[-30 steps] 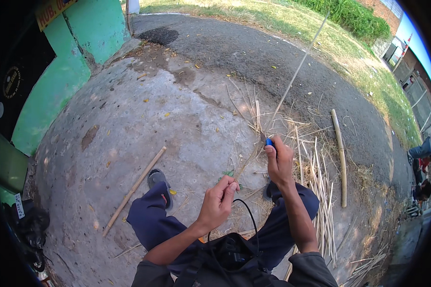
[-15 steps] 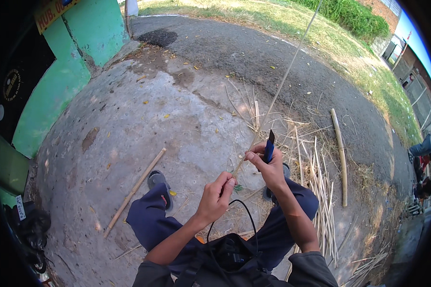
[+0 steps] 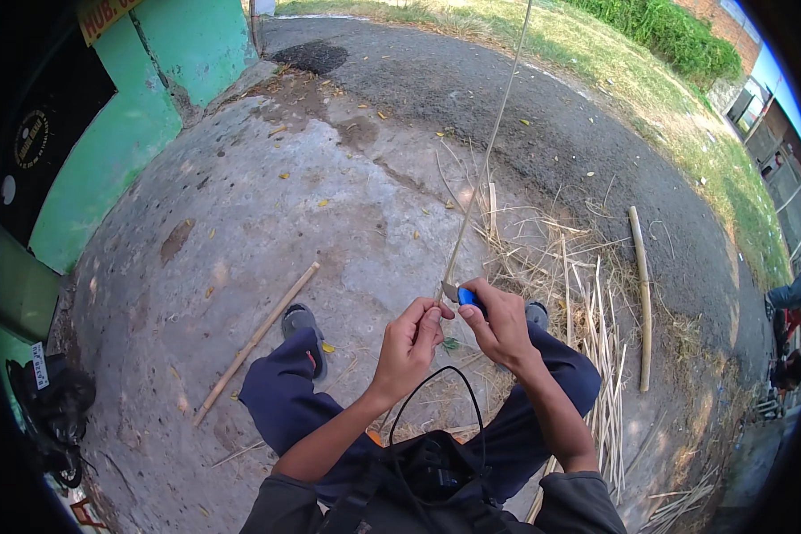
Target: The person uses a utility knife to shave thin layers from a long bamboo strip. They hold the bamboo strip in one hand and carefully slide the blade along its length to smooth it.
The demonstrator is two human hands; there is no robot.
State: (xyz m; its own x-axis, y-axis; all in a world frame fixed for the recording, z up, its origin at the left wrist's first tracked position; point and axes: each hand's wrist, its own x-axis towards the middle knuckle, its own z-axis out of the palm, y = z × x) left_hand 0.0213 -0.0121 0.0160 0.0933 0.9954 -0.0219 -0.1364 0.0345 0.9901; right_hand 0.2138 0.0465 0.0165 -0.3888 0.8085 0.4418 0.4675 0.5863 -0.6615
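Between my knees, my left hand (image 3: pixel 409 345) pinches the near end of a long, thin strip of bamboo (image 3: pixel 478 189). The strip rises away from me, past the top of the picture. Just right of it, my right hand (image 3: pixel 502 326) is closed around a blue utility knife (image 3: pixel 469 300). The knife's dark blade points left and lies against the strip, close to my left fingertips. Whether the edge has cut into the strip is too small to tell.
Many split bamboo strips (image 3: pixel 603 383) lie beside my right leg, with shavings (image 3: pixel 543 245) ahead of them. A bamboo pole (image 3: pixel 641 298) lies farther right, another stick (image 3: pixel 256 343) at left. A green wall (image 3: pixel 107 169) stands far left. Someone's leg (image 3: pixel 783 296) shows at the right edge.
My right hand has come down the strip toward my left hand. The knife has turned from pointing upward to pointing left, its blade now at the strip.
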